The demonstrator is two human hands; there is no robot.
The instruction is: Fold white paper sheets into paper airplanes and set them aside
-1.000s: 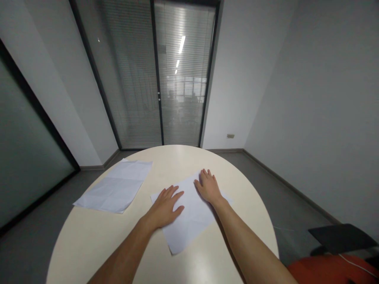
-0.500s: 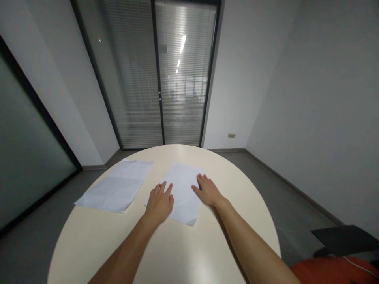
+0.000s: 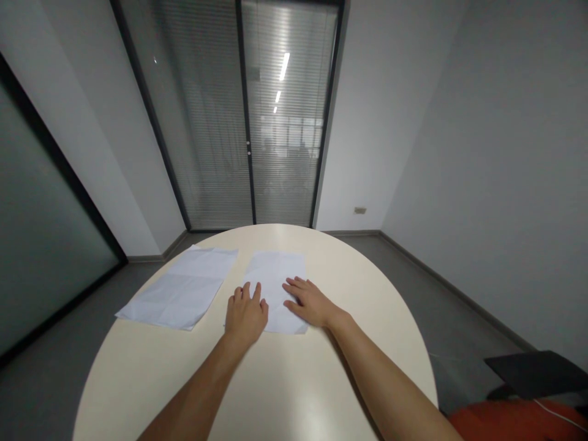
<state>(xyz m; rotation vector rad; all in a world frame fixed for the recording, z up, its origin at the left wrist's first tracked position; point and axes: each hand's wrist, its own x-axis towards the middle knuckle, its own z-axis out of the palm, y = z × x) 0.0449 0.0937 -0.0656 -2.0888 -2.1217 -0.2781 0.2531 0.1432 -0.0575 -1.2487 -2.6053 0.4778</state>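
On the pale round desk (image 3: 271,392), just to the right of a creased white paper (image 3: 184,291), we saw a white sheet (image 3: 273,266) lying flat between and partly beneath two hands. The left hand (image 3: 247,313) was palm down over the sheet's near left part, its fingers slightly apart and somewhat bent, the index finger reaching farthest and the thumb close alongside. The left forearm (image 3: 193,392) came in slantwise from the lower left. The right hand (image 3: 309,301) was also palm down, at the sheet's right edge, fingers straight and loosely fanned toward the left, thumb set apart from them; the right forearm (image 3: 381,373) slanted in from the lower right. We saw neither hand pinching anything, and we could not tell how firmly the palms pressed.

A second earlier, we had seen the sheet turned askew, one corner pointing toward the person; half a second earlier it was less so, and now its near edge ran almost level. The right hand had come nearer and leftward, its fingers turned inward. The left hand had drawn back over the first half-second, then barely shifted. The creased white paper had stayed put.
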